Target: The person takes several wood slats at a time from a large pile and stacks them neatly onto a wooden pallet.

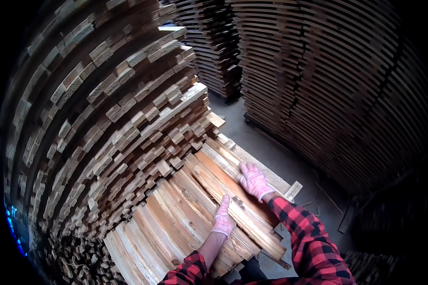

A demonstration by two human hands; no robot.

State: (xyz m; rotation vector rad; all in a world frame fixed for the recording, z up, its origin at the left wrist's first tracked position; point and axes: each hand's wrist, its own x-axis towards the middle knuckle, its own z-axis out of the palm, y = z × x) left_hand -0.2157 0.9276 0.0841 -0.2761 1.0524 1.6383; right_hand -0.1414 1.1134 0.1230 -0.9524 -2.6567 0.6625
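A low stack of pale wooden boards [176, 223] lies in front of me, its top layer laid side by side. My left hand [223, 217], in a pink glove, rests flat with fingers together on one board near the middle of the layer. In a matching pink glove, my right hand [254, 181] lies with fingers spread on the top board [233, 190] at the right side of the stack, pressing on its far part. Neither hand is closed around anything. Both sleeves are red and black plaid.
A tall wall of stacked board ends [104, 118] rises at the left. Other high stacks of boards [328, 85] stand at the right and back [214, 52]. A narrow strip of grey concrete floor [290, 161] runs between them. Loose sticks lie on the floor at right.
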